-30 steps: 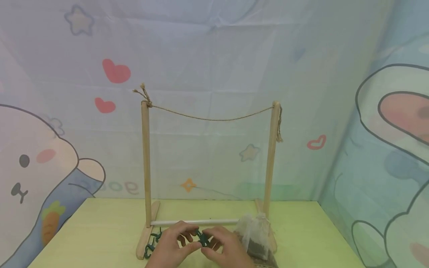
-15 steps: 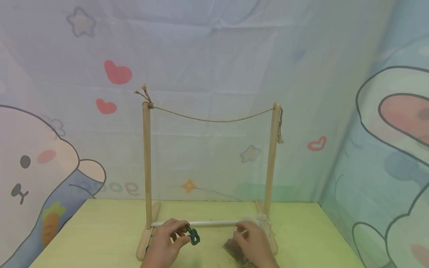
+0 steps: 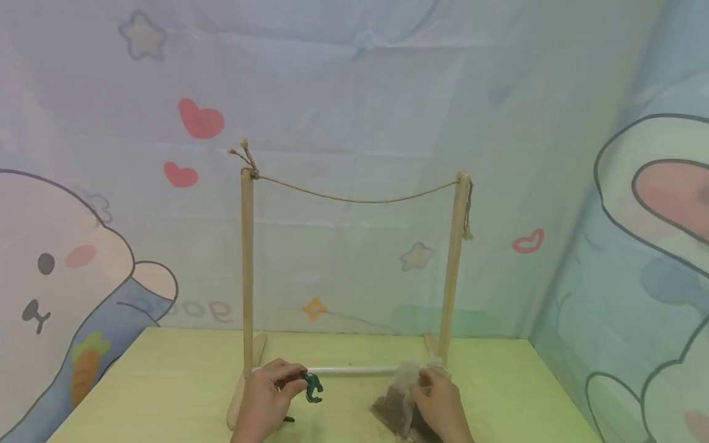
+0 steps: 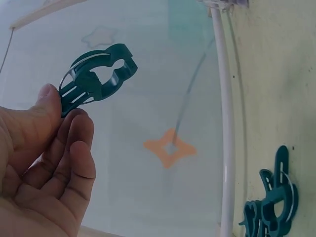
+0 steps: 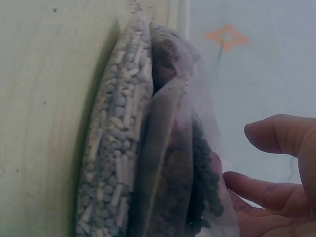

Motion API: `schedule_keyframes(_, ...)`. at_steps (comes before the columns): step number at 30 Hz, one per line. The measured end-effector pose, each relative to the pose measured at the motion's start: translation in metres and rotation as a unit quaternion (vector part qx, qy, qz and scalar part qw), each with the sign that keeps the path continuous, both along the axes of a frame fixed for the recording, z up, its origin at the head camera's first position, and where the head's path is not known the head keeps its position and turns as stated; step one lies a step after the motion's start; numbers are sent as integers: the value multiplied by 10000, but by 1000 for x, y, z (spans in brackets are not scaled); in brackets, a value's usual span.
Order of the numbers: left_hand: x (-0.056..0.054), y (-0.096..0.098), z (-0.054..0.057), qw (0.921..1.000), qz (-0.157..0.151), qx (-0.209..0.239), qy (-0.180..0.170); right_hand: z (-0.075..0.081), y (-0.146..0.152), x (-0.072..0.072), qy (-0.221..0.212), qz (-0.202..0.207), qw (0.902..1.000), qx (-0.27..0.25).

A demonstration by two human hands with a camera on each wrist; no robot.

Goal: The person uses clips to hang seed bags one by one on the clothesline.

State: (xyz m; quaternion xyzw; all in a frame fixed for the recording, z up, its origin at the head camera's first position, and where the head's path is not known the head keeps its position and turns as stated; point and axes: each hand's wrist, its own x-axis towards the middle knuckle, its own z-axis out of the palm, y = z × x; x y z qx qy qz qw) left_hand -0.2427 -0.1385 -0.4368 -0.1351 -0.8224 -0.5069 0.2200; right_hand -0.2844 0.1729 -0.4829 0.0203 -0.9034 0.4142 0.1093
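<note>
My left hand [image 3: 268,399] pinches a dark green plastic clothespin [image 4: 94,81] by its handle ends between thumb and fingers, held up over the table. The clothespin's rounded jaws point away from the hand. On the right, my right hand [image 3: 440,400] is at the upper part of several sheer mesh bags [image 3: 392,409]. In the right wrist view one bag [image 5: 111,153] holds pale pellets and short sticks, and another bag [image 5: 168,163] holds brown material. Fingertips touch the sheer edge while the thumb [image 5: 276,133] stands apart from it.
A wooden stand has a left post [image 3: 247,271], a right post [image 3: 453,271] and a sagging twine line [image 3: 354,200] between their tops. A white rod [image 3: 354,370] joins them low down. More green clothespins [image 4: 279,210] lie on the table [image 3: 498,381] by the left hand.
Both hands were together at the clothespin. They have parted: the left keeps the clothespin and has moved slightly left, while the right has moved right to the mesh bags.
</note>
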Motion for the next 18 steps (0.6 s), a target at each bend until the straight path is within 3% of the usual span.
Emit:
schedule_keyframes(9,-4,-2,-8,9999,99,14,-130,-5,-3,-5,-297,-104,9992,-244)
schedule_keyframes(18,-3,1,-9,9999,147,-33,11,-2,-12,-4,-361,-116,9972,-651)
